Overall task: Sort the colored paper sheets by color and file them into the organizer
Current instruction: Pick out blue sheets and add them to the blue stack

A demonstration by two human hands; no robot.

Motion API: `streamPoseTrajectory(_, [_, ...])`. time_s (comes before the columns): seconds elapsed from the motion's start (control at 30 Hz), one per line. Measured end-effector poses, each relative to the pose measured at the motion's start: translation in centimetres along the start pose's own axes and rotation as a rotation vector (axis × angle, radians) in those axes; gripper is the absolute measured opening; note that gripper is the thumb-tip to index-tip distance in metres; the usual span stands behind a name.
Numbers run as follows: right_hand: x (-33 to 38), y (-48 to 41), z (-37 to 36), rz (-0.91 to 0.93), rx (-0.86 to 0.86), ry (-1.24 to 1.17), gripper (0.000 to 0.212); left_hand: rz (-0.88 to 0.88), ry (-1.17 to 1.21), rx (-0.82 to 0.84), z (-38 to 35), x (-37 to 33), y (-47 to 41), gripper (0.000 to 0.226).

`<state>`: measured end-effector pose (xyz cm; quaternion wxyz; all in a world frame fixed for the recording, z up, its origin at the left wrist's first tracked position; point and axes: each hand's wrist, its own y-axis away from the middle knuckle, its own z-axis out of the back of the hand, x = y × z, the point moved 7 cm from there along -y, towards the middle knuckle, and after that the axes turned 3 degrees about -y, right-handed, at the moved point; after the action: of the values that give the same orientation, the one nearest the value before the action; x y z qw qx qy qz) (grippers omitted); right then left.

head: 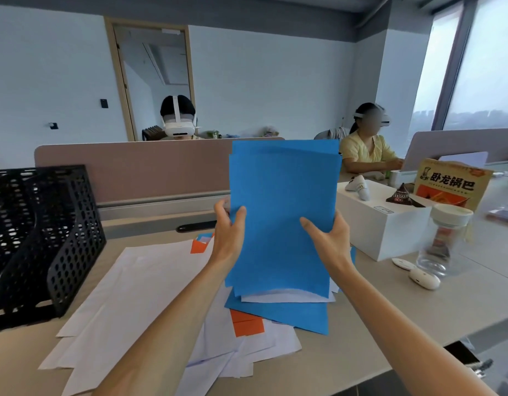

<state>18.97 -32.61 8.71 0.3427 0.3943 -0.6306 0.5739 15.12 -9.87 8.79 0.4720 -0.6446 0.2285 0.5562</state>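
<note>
The left hand [228, 224] and right hand [328, 238] each clamp a side edge of the blue sheets [284, 195], upright above the desk's [390, 310] middle; the organizer [41, 238] stands at the left edge; a snack bag [453, 181] near the right edge reads 卧龙锅巴.

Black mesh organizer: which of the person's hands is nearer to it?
Left. The left hand grips the left edge of the blue sheets, on the side toward the organizer at far left; the right hand grips their right edge, farther from it.
</note>
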Motion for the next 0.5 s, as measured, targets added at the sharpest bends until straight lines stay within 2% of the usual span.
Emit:
streamPoseTrajectory(0.07, [-1.2, 0.9, 0.2, -0.048, 0.018, 0.0, 0.039, 0.069, 0.037, 0.073, -0.5, 1.0, 0.8, 0.033])
streamPoseTrajectory(0.13, [-2.7, 2.0, 0.5, -0.087, 0.032, 0.053, 0.036, 0.089, -0.026, 0.137, -1.0, 2.6, 1.9, 0.028])
streamPoseTrajectory(0.23, [-2.6, 2.6, 0.7, -0.063, 0.01, 0.111, 0.027, -0.033, -0.089, 0.076, -1.0, 2.3, 3.1, 0.017])
streamPoseTrajectory(0.33, [-1.4, 3.0, 0.3, -0.027, -0.025, 0.055, 0.03, -0.07, -0.032, -0.048, -0.3, 1.8, 3.6, 0.013])
streamPoseTrajectory(0.5, [-2.1, 5.1, -0.6, -0.059, 0.022, 0.177, 0.028, 0.05, -0.142, 0.063, -1.0, 3.5, 5.0, 0.013])
